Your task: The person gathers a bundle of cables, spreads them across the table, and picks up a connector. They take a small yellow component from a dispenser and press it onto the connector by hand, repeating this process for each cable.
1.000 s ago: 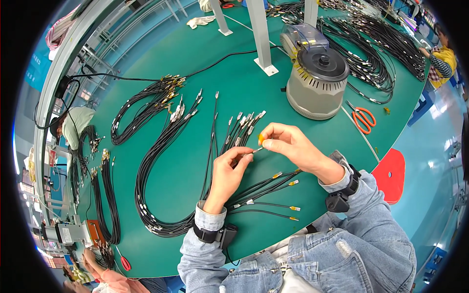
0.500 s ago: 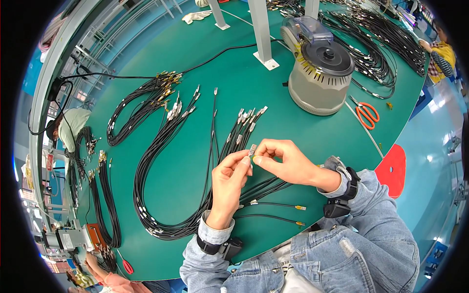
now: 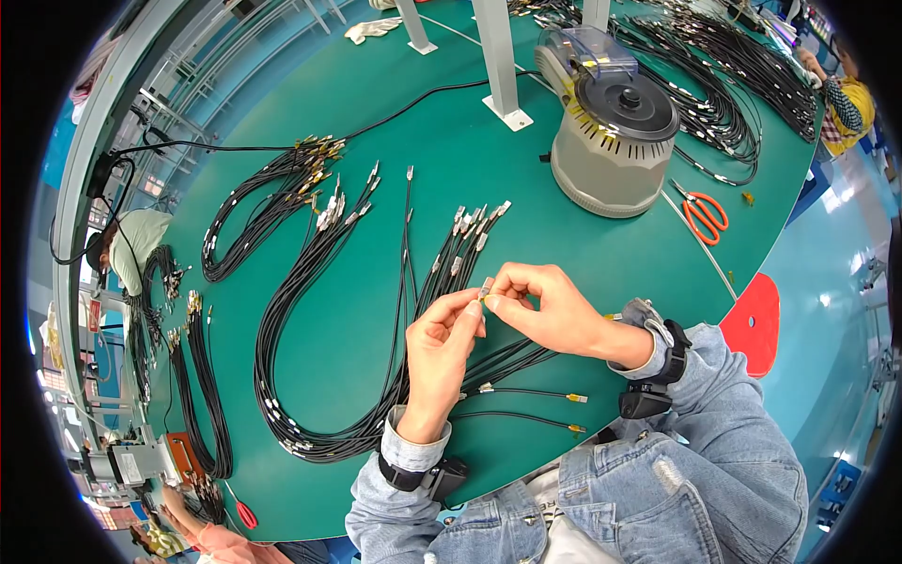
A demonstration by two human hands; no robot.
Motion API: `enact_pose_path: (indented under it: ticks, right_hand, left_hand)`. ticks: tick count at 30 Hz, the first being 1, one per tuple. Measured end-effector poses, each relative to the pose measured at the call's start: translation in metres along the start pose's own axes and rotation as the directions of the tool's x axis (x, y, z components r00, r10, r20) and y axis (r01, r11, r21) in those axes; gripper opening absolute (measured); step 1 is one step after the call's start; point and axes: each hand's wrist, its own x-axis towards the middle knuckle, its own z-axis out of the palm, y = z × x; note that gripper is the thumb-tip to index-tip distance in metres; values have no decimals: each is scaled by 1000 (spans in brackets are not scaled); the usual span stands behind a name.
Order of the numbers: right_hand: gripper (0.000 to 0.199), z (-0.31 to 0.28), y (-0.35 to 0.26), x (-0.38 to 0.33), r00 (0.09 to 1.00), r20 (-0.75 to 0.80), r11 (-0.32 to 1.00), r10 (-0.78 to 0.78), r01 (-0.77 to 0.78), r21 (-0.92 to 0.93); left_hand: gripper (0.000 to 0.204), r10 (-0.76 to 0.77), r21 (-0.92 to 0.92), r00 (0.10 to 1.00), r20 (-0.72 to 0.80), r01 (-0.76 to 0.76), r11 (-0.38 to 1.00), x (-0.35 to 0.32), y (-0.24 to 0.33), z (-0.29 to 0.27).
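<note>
Over the green table, my left hand [image 3: 440,346] pinches a black cable just below its silvery plug [image 3: 486,286], which points up between the fingertips. My right hand [image 3: 543,305] meets it from the right, thumb and forefinger closed on a small bit of yellow tape [image 3: 484,298] at the base of the plug. The fingers hide most of that spot. Beneath and behind both hands lies a looped bundle of black cables [image 3: 266,376] with silvery plugs. Two loose cable ends with yellow-wrapped plugs [image 3: 576,399] lie to the right of my left wrist.
A grey round tape dispenser [image 3: 611,164] stands beyond my right hand, beside a metal post [image 3: 501,66]. Orange-handled scissors [image 3: 705,218] lie to its right. More cable bundles [image 3: 230,226] rest at the left and far right. A red stool [image 3: 754,324] is by the table edge. Other people work nearby.
The view has shifted very slightly. Both hands stay together at the plug, with only a tiny movement of the right fingertips around the tape.
</note>
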Motion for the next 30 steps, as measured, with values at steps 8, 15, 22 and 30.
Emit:
enact_pose_path:
  ticks: [8,15,22,30]
  right_hand:
    - [18,-2,1,-1,999,6,999,53,-53,-9]
    - [17,-3,-1,-1,996,-2,995,94,-94,-45]
    - [15,-5,-1,-1,995,8,994,99,-98,-46]
    - [12,-9,-4,1,990,64,991,127,-124,-58]
  left_hand:
    - [18,30,40,1000,-1,-30,999,0,-1,1]
    - [17,50,52,999,6,-50,997,-1,-2,2]
    - [18,45,76,999,5,-46,996,-2,0,2]
    - [9,58,78,998,-9,-58,995,-1,-1,3]
